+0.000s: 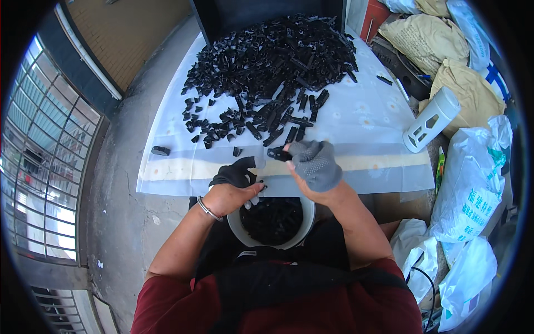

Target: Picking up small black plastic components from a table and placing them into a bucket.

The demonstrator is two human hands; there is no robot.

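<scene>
My right hand (315, 165), in a grey fingerless glove, pinches a small black plastic part (279, 154) just above the table's near edge. My left hand (232, 189), half covered by a black glove and with a metal bangle at the wrist, is closed around another small black piece (260, 188) over the rim of a white bucket (238, 228). The bucket sits in my lap and holds several black parts. A big heap of black plastic parts (272, 61) is spread across the white sheet (356, 117) on the table in front of me.
A white cut-out bottle (431, 119) stands at the table's right edge. Tan sacks (461, 83) and white bags (470, 183) pile up on the right. One stray black piece (161, 150) lies at the left. Concrete floor and a barred window are on the left.
</scene>
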